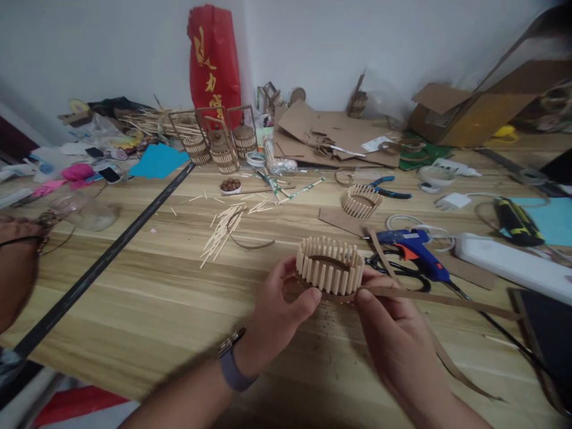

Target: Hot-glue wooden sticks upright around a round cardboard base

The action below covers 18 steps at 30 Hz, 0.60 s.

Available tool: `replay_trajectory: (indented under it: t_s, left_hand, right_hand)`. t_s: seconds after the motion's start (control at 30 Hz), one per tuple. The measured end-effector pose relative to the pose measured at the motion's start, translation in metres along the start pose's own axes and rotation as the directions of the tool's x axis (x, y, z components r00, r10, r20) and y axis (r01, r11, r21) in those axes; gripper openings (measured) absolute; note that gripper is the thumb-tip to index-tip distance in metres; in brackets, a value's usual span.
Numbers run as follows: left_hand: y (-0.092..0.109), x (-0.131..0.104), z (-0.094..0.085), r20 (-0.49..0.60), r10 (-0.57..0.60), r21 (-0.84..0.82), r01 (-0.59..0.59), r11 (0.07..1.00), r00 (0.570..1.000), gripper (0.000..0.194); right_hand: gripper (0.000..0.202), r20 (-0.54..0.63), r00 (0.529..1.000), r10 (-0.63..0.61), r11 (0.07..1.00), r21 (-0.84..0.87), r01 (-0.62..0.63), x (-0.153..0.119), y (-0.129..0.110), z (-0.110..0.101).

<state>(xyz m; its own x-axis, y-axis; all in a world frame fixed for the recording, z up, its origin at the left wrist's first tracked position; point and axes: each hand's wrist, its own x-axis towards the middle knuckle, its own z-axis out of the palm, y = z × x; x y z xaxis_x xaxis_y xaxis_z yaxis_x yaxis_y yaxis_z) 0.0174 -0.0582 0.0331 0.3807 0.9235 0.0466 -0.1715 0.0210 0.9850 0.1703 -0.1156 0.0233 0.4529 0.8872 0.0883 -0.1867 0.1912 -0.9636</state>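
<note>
Between my hands is a small round basket point(330, 271) with a ring of short wooden pegs standing upright. My left hand point(288, 301) grips its left side, thumb on the near lower rim. With thumb and fingers, my right hand point(386, 316) pinches a long brown strip point(447, 298) against the basket's lower right edge; the strip trails off to the right. A blue glue gun point(417, 250) lies just beyond my right hand, beside black-handled scissors point(402, 274). A second ring of pegs point(361, 201) sits farther back.
Loose wooden sticks point(223, 229) lie left of centre. Blue-handled pliers point(388, 189), a white power strip point(513, 265) and cardboard sheets point(330, 128) are around. Finished small baskets point(223, 152) stand before a red bag point(214, 59). Another person's arm point(18, 268) reaches in at left.
</note>
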Motion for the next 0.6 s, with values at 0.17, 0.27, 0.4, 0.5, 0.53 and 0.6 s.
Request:
replay_trajectory:
  t_s: [0.17,0.27,0.4,0.5,0.53,0.6]
  left_hand:
    - [0.002,-0.001,0.0,0.045,-0.018,0.036,0.016,0.999,0.999,0.055]
    - [0.001,-0.002,0.002,0.065,-0.043,-0.019,0.044,0.999,0.997,0.062]
    - [-0.001,-0.002,0.007,0.083,-0.04,-0.115,0.05,0.992,0.996,0.07]
    - [-0.002,-0.002,0.009,0.085,-0.013,-0.141,0.025,0.99,0.996,0.071]
    - [-0.003,-0.003,0.01,0.082,-0.003,-0.141,0.014,0.99,0.997,0.071]
    - [-0.003,-0.004,0.01,0.063,0.011,-0.12,-0.004,0.993,0.998,0.074]
  right_hand:
    - [0.013,0.039,0.995,-0.093,0.984,-0.151,0.098,-0.002,0.0,-0.003]
    - [0.014,0.068,0.984,-0.167,0.951,-0.252,0.179,-0.003,-0.002,-0.003]
    - [0.012,0.128,0.96,-0.25,0.888,-0.364,0.28,-0.005,-0.006,-0.001]
    - [0.01,0.164,0.935,-0.314,0.841,-0.41,0.354,-0.007,-0.007,0.0]
    - [0.01,0.173,0.928,-0.331,0.827,-0.42,0.373,-0.007,-0.007,0.0]
    - [0.009,0.187,0.917,-0.353,0.807,-0.436,0.399,-0.008,-0.007,0.0]
